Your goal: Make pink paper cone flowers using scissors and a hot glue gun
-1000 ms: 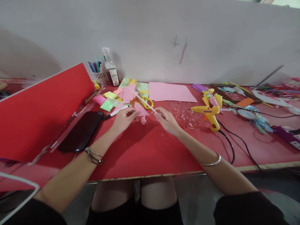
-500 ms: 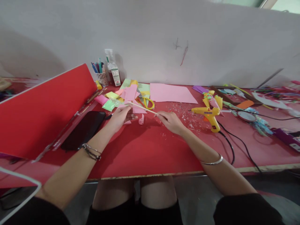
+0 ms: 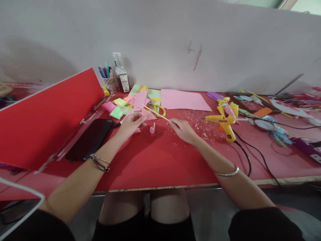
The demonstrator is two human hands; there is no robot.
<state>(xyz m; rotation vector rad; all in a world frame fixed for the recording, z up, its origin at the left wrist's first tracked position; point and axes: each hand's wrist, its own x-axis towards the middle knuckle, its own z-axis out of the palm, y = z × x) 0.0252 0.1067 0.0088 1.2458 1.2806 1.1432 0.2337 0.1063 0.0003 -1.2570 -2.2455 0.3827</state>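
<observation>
Thumb and forefinger of the right hand (image 3: 183, 130) pinch the near end of a thin wooden stick (image 3: 155, 113), held low over the red table (image 3: 163, 157). Its long axis runs on a diagonal, the free tip pointing away and to the left, toward the scissors (image 3: 159, 108). The left hand (image 3: 130, 124) has its fingers closed on a piece of pink paper (image 3: 148, 116), seemingly touching the stick, though blur hides the contact. The step looks like fitting paper to stick. A next move calls for the right pinch staying steady while the left fingers press the paper close. A glue gun (image 3: 223, 122) stands well to the right.
</observation>
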